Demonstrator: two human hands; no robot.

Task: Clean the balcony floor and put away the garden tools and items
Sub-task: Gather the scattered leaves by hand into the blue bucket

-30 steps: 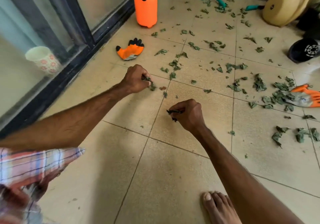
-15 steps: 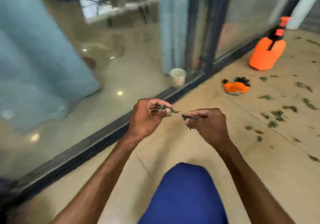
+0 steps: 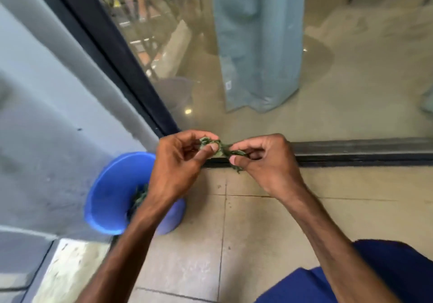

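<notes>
So the big glass sliding door (image 3: 328,56) takes up everything from 12 to 3 o'clock, with its dark bottom track (image 3: 363,150) running along the tiled balcony floor (image 3: 257,220) right behind my knuckles, and the grey wall (image 3: 46,115) fills the 9 o'clock side. Down at about 8 o'clock sits the blue bucket (image 3: 103,197), tucked against the wall, with some dark green leaves already in the bottom of it; my left forearm crosses over its right edge. Both my arms come up from 6 o'clock and meet dead centre. My left hand (image 3: 180,162) is curled, thumb and fingertips pinched on a little clump of green leaves (image 3: 218,149), and my right hand (image 3: 264,162) is curled the same way, pinching the other end of that same clump, a few scraps dangling below my thumb. The hands are nearly touching, held up above the floor just to the right of the bucket, not over it.
</notes>
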